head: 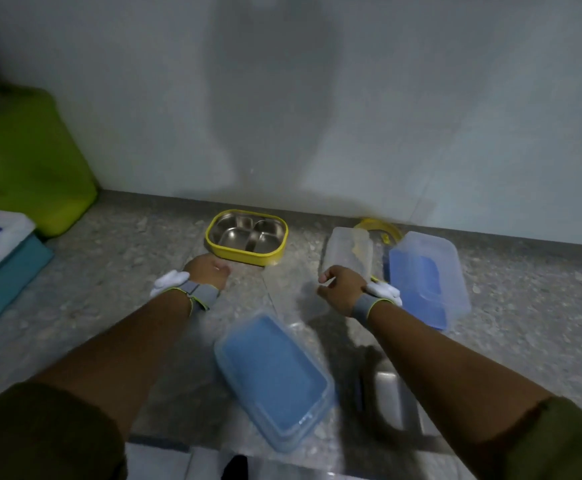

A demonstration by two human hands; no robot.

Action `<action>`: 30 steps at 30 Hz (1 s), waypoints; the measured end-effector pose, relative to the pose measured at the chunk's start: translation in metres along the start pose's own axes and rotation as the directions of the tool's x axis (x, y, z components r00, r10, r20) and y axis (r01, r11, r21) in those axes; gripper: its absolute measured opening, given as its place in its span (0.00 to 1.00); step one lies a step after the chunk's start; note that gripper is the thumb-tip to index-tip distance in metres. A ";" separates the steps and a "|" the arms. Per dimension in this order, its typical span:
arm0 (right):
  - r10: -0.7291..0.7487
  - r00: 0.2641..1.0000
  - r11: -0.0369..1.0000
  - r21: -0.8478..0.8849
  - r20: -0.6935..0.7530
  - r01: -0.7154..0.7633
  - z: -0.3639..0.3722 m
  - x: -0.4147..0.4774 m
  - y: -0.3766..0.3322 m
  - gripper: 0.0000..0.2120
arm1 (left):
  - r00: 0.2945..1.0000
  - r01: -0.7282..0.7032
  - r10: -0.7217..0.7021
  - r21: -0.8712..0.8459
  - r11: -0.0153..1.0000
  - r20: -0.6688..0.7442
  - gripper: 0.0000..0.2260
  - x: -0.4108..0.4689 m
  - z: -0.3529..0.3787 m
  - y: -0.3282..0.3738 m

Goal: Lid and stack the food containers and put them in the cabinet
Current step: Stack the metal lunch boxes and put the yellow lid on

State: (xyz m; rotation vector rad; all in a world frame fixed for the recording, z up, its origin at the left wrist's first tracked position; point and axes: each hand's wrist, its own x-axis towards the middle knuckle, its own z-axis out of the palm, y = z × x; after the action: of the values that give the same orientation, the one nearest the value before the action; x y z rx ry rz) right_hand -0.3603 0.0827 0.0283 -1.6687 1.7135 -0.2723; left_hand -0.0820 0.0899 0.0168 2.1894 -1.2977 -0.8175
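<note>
I have both hands out over the speckled grey stone counter (116, 258), and neither one grips anything. My left hand (210, 270) is loosely curled with the fingers drawn in; my right hand (343, 287) is half open, fingers bent and apart. The two hands sit well apart from each other, with bare counter between them.

The yellow-rimmed steel compartment tray (247, 236) lies just beyond my left hand, close to the wall, its long axis running left to right. The left knuckles are near its front-left corner but I judge them not touching. The clear plastic tub (348, 252) stands just beyond my right hand, long axis pointing away from me, and behind it a yellow lid rim (383, 228) leans at the wall. To the right of that hand lies the clear rectangular box with a blue lid (424, 278), long axis also running away from me. A second clear box with a blue lid (275, 379) lies between my forearms, nearer to me, angled from upper left to lower right.

Nothing is stacked yet. I judge the yellow lid belongs on the tray, so the coming move turns on the right hand, which is nearer that lid, reaching past the tub
</note>
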 end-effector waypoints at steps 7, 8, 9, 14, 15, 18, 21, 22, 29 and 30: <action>0.074 0.997 0.996 0.041 0.005 -0.074 0.045 0.050 -0.050 0.04 | 0.956 0.266 -0.215 -0.287 0.920 0.198 0.21 0.103 0.007 -0.029; 0.093 0.996 0.994 0.058 0.001 -0.093 0.050 0.055 -0.053 0.03 | 0.940 0.318 -0.256 -0.314 0.894 0.225 0.21 0.113 0.008 -0.025; 0.105 0.994 0.992 0.072 -0.001 -0.105 0.053 0.056 -0.055 0.03 | 0.924 0.359 -0.278 -0.350 0.865 0.262 0.21 0.117 0.010 -0.018; 0.149 0.989 0.984 0.102 0.002 -0.148 0.052 0.046 -0.047 0.05 | 0.805 0.556 -0.296 -0.477 0.681 0.515 0.19 0.126 0.016 -0.001; 0.157 0.988 0.982 0.106 0.003 -0.156 0.049 0.042 -0.044 0.05 | 0.788 0.586 -0.300 -0.509 0.630 0.537 0.20 0.127 0.018 0.002; 0.167 0.986 0.979 0.117 -0.007 -0.165 0.039 0.032 -0.032 0.06 | 0.813 0.578 -0.349 -0.574 0.580 0.466 0.19 0.120 0.014 0.013; 0.163 0.986 0.981 0.115 -0.031 -0.158 0.028 0.020 -0.028 0.07 | 0.881 0.471 -0.292 -0.620 0.628 0.373 0.19 0.104 0.004 0.016; 0.160 0.986 0.982 0.110 -0.037 -0.156 0.026 0.021 -0.028 0.07 | 0.897 0.439 -0.287 -0.598 0.671 0.336 0.18 0.102 0.001 0.017; 0.114 0.983 0.926 0.375 -0.143 -0.053 -0.008 -0.010 -0.038 0.23 | 0.951 0.290 -0.166 -0.568 0.770 0.260 0.10 0.055 -0.014 0.056; 0.103 0.987 0.901 0.432 -0.126 -0.039 -0.017 -0.021 -0.035 0.26 | 0.961 0.251 -0.132 -0.565 0.786 0.244 0.10 0.038 -0.010 0.064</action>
State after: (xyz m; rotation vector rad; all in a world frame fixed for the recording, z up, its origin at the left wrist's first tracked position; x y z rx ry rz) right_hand -0.3454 0.0924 0.0684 -1.2836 1.6657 -0.7006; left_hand -0.1001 0.0277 0.0561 1.7691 -0.7432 -1.3383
